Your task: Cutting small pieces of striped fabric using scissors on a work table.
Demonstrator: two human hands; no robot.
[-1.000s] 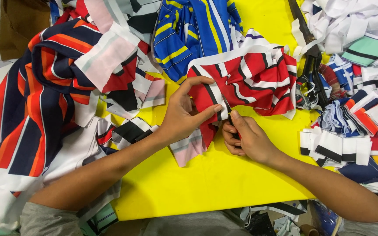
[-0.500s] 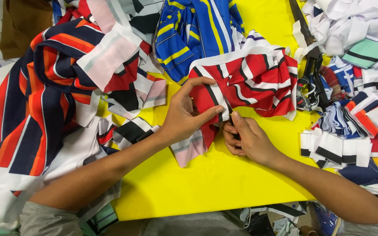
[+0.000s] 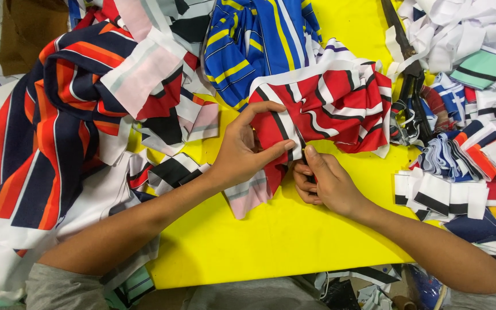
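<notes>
The left hand [image 3: 239, 152] is pinching the red, white and black striped cloth [image 3: 328, 103] between thumb and forefinger, holding its edge taut near the middle of the yellow surface [image 3: 271, 241], while the right hand [image 3: 322, 181], at about 4 o'clock from the left, is closing its fingers around a small dark tool that is mostly hidden, so I cannot tell what kind it is; its tip is meeting the cloth edge just beside the left thumb. The cloth is lying bunched at 1 o'clock from the hands, touching the blue and yellow striped fabric [image 3: 259, 40] at 11 o'clock, with the large orange and navy striped piece [image 3: 47, 132] spreading at 9 o'clock and stacks of folded striped strips [image 3: 449, 192] at 3 o'clock. Judging from this, the tool is working very close to the left thumb, so a slip could be nicking the finger, and slack in the pinched edge could be letting the cloth bunch and the tool wander off its line. Compared with a second ago, both hands are staying almost where they were, the left grip holding the same fold and the cloth barely shifting
</notes>
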